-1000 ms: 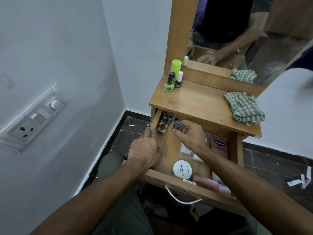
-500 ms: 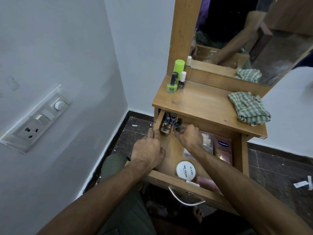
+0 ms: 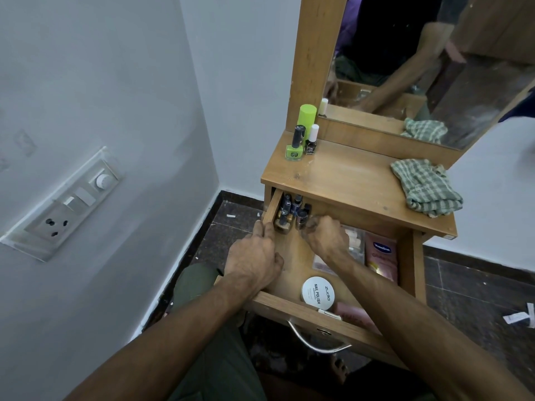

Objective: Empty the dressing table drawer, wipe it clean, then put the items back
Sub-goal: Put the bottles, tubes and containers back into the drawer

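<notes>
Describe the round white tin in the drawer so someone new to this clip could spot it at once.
Start at the open drawer under the dressing table top. Near its front wall, between the two forearms, lies the round white tin. It alone is round and flat, its lid printed "NAIL POLISH"; the pink packets beside it are rectangular.
</notes>
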